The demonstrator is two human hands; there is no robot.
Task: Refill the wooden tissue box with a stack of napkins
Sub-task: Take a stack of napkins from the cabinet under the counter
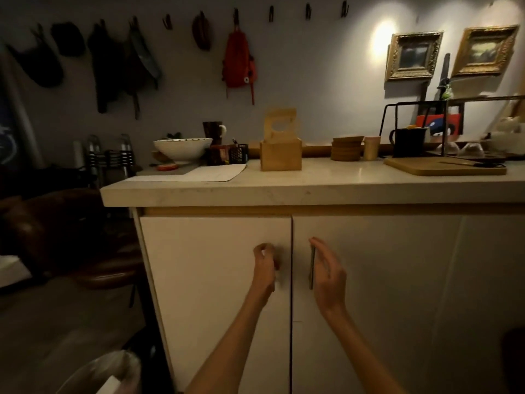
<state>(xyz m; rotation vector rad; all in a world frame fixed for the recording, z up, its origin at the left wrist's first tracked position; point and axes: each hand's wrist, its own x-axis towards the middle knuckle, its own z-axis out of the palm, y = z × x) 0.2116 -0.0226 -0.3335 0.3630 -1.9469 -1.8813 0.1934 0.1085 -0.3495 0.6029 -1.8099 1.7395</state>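
Observation:
The wooden tissue box (280, 155) stands on the pale countertop (312, 189), its lid with an oval hole tipped up behind it. No napkins are visible. Below it are two shut white cabinet doors. My left hand (265, 265) is curled around the left door's handle, which it hides. My right hand (326, 268) has its fingers apart, touching the thin vertical handle (312, 268) of the right door (369, 294).
On the counter sit a white bowl (183, 147), a sheet of paper (204, 173), stacked wooden coasters (347, 147), a wooden cup (371, 147), a cutting board (444, 166) and a black wire rack (412, 129). Bags hang on wall hooks. A lined bin (108, 373) stands bottom left.

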